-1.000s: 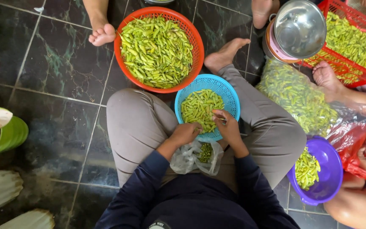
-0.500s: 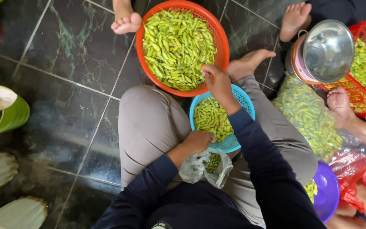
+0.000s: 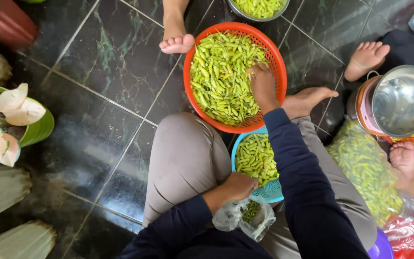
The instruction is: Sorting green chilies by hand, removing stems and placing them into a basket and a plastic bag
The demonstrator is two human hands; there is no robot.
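Reaching forward, the right hand (image 3: 263, 86) lies buried to the fingers in the heap of pale green chilli peppers (image 3: 219, 76) that fills the round orange plastic basket (image 3: 279, 62); the fingers curl down into the heap, but whether they have closed on any peppers cannot be told. That hand sits near the basket's right rim, with the wider left part of the heap lying open. The left hand (image 3: 238, 186) rests in the lap, closed on the mouth of a small clear plastic bag (image 3: 245, 218) that holds a few green peppers. Just beside it, between the knees, stands a round blue plastic basket (image 3: 270, 192) half filled with the same peppers, its far edge tucked under the orange basket's near rim. Around the orange basket the room is tight: a bare foot (image 3: 177, 44) touches its upper left rim, another bare foot (image 3: 307, 100) lies against its right side, and a metal bowl (image 3: 259, 12) of peppers stands just beyond. Dark green marble floor tiles (image 3: 97, 120) lie to the left. A steel-lidded pink pot (image 3: 394, 103) stands to the right.
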